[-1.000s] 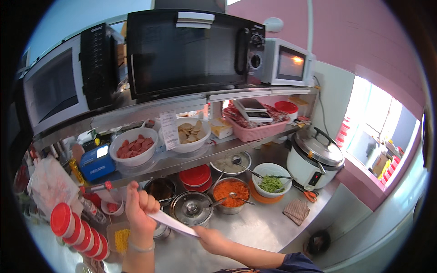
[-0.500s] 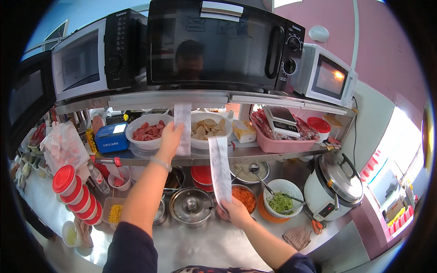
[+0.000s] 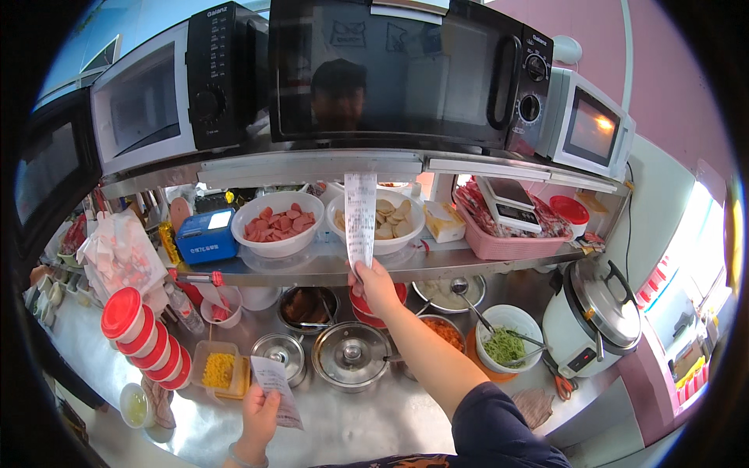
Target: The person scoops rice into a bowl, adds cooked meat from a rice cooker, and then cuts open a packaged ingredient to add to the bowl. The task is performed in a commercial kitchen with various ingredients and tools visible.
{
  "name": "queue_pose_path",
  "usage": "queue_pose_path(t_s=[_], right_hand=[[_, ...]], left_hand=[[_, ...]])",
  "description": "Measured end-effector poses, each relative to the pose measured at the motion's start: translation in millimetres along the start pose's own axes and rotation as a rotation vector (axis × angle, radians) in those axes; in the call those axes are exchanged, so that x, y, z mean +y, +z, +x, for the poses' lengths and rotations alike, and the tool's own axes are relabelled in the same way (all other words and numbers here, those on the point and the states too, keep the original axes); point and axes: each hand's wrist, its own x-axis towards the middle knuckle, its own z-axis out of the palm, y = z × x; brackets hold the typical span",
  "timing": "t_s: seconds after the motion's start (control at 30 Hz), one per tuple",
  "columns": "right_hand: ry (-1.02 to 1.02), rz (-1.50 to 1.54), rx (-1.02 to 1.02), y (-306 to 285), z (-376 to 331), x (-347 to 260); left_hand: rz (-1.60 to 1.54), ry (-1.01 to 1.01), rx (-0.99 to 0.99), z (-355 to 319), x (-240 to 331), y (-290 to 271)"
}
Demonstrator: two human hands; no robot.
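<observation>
Leftmost, red-lidded tubs (image 3: 144,335) lean in a stacked row on the metal surface (image 3: 367,421), with a clear box of yellow bits (image 3: 222,346) just beside them. Next comes the left hand (image 3: 259,417), low over the surface, its fingers pinching the lower part of a short paper slip (image 3: 271,377), whose upper end tilts up and away to the left. Farther back, a bowl of pink slices (image 3: 273,249) sits on the lower shelf (image 3: 445,269).

Near the middle, a long paper slip (image 3: 360,210) hangs upright in front of a bowl of pale slices (image 3: 394,246). Its upper end meets the metal rail (image 3: 273,168) under the microwaves; how it is fixed there, I cannot tell. The right hand (image 3: 374,288) has its fingers pressed together on the lower end.

Both slips should be very light, limp and easy to crease, tear or wet; a light pinch near an end, with dry fingers, ought to be enough, and a straight pull would spare the paper. To the right stand a bowl of green shreds (image 3: 511,314) and finally a large white cooker (image 3: 597,312).
</observation>
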Motion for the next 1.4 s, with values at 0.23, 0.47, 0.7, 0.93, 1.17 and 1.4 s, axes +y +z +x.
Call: queue_pose_path(t_s=[0.23, 0.47, 0.7, 0.93, 1.17, 1.4], right_hand=[[-0.372, -0.652, 0.088, -22, -102, -25], [-0.025, -0.444, 0.141, -69, -199, -63], [-0.248, 0.024, 0.423, -271, -110, -193], [-0.175, -0.125, 0.395, -375, -75, -234], [-0.101, -0.048, 0.403, -392, -52, -249], [-0.418, -0.215, 0.521, -406, -29, -252]], left_hand=[[-0.189, 0.102, -0.067, 30, 5, 84], [-0.13, 0.452, -0.384, 53, 11, 236], [-0.146, 0.183, -0.505, 19, -2, 255], [0.178, 0.026, -0.286, -8, -30, 186], [0.211, -0.007, 0.02, -32, -40, 148], [0.305, -0.002, 0.015, -52, -47, 125]])
